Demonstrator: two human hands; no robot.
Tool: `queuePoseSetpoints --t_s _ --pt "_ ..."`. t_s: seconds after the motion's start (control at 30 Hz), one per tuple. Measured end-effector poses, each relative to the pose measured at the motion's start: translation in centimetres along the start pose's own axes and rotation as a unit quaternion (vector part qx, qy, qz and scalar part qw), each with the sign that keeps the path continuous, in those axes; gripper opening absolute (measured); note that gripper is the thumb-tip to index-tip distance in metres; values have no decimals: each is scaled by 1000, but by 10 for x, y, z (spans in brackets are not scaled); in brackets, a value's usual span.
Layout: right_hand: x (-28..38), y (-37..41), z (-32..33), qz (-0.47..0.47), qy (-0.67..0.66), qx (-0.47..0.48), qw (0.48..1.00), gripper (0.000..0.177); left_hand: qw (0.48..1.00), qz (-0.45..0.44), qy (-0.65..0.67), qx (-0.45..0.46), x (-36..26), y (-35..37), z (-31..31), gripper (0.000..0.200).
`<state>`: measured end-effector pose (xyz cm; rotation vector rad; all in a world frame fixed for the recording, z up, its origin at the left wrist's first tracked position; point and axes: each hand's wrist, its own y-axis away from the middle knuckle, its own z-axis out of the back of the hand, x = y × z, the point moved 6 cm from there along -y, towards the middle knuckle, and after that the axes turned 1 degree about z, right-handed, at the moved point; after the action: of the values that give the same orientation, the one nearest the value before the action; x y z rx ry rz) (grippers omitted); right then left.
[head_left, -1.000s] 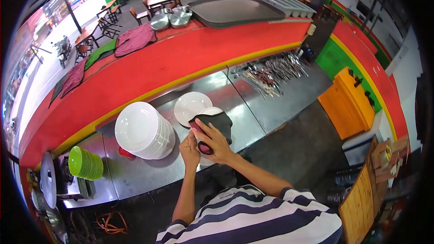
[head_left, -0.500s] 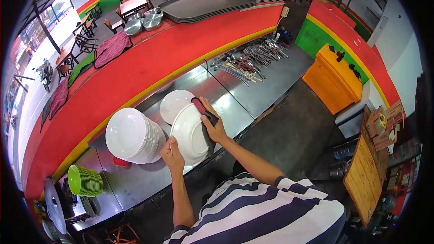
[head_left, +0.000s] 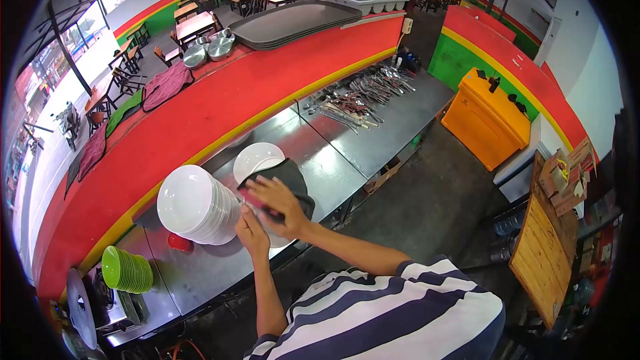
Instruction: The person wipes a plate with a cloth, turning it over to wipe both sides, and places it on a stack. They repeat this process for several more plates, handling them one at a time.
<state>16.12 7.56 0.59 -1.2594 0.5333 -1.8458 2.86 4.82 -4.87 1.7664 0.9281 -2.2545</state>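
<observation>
My left hand (head_left: 251,231) grips the near edge of a white plate (head_left: 277,239), which is mostly hidden under a dark cloth (head_left: 287,181). My right hand (head_left: 279,204) lies flat on that cloth with fingers spread, pressing it against the plate over the steel counter (head_left: 333,180). A second white plate (head_left: 257,158) lies flat on the counter just behind. A tall stack of white plates (head_left: 197,205) stands right next to my left hand, on its left.
Green plates (head_left: 125,269) are stacked at the counter's left end. A pile of cutlery (head_left: 363,93) covers the right part of the counter. Behind rises a red ledge (head_left: 220,103) with dark trays (head_left: 293,21) and steel bowls (head_left: 208,50). An orange bin (head_left: 490,119) stands right.
The plate was held tilted up with the cloth at its right rim; now the cloth covers it and my right hand has moved left across it.
</observation>
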Motion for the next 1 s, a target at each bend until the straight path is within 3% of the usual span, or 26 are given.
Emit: queuePoseSetpoints --t_s 0.1,0.13,0.23,0.27,0.37,0.4,0.53,0.63,0.8,0.93,1.0 --pt "29 27 -17 18 -15 -2 1000 55 991 15 102 -80 -5 16 7 46" --pt "33 41 -23 12 -18 -10 1000 57 994 24 62 -84 6 20 16 46" --pt "52 79 -36 -12 -4 -1 1000 57 984 98 81 -125 14 35 37 48" --pt "56 87 -38 -16 -8 10 1000 56 976 186 80 -84 7 49 44 56" --pt "60 110 -37 -77 -56 -37 995 54 967 139 144 -155 -11 80 55 56" --pt "56 119 -39 -77 -108 -103 986 50 979 124 98 -132 -17 89 67 55" --pt "43 136 -51 -193 -174 -171 950 48 995 70 19 -65 -36 114 107 53" --pt "49 130 -49 -281 -193 -137 930 46 997 70 -21 -13 -38 134 129 54" --pt "115 110 -60 -149 -85 1 985 47 995 94 -39 13 -48 163 145 53" --pt "159 118 -78 -64 -54 106 991 50 995 78 2 -60 -49 165 149 52" --pt "168 126 -84 -55 -55 119 990 55 989 121 26 -81 -42 160 148 52"
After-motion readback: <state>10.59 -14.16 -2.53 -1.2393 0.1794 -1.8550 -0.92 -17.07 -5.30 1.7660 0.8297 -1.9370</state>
